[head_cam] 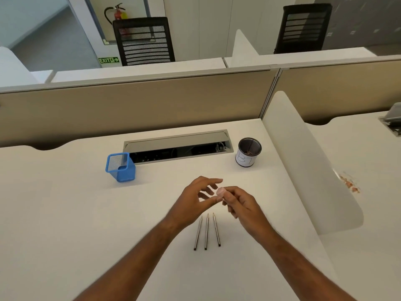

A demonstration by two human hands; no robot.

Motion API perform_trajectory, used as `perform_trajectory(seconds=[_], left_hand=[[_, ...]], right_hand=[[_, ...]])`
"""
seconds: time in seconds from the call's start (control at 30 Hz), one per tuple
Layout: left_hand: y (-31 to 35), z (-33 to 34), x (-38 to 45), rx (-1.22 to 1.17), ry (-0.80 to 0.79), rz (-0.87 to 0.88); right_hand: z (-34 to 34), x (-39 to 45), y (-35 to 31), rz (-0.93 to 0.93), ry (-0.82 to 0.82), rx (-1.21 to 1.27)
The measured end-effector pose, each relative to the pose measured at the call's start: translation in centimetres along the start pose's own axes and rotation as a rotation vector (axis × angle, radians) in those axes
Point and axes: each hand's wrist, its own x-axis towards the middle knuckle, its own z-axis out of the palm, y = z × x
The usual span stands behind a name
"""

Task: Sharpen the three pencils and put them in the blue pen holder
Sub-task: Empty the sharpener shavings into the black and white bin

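Three thin pencils [206, 232] side by side, tips away — perhaps unsharpened

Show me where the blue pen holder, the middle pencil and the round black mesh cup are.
blue pen holder [127, 173]: head view, on its front right mesh wall.
middle pencil [206, 232]: head view, halfway along its shaft.
round black mesh cup [244, 160]: head view, on the white label around its lower side.

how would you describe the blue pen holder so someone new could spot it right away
Start at the long grey cable tray sunk into the back of the white desk. At its left end stands the blue pen holder, a square mesh cup. The other cup, at the tray's right end, is round, dark and wrapped in a white label.
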Motion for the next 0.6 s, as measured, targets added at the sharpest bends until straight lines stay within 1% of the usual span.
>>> perform_trajectory(seconds=[0.13, 0.2, 0.33, 0.47, 0.6], left_hand=[[0.7, 0.6, 4.2, 0.085, -0.12, 0.03], [1.0, 1.1, 6.1, 0.098, -0.15, 0.042], [1.4, 2.2, 10.2, 0.124, -0.148, 0.062], [1.7, 3.3, 14.6, 0.08, -0.148, 0.067], [2.1, 4.4, 19.1, 0.08, -0.144, 0.082]], right_hand=[[-3.2, 2.8, 0.2, 0.022, -0.012, -0.035], [-4.7, 4.1, 0.1, 0.019, -0.021, -0.072], [-7.6, 6.9, -0.7, 0.028, -0.029, -0.147], [-10.7, 10.1, -1.1, 0.006, -0.016, -0.247], [-13.3, 13.4, -1.3, -0.007, 0.014, -0.289]])
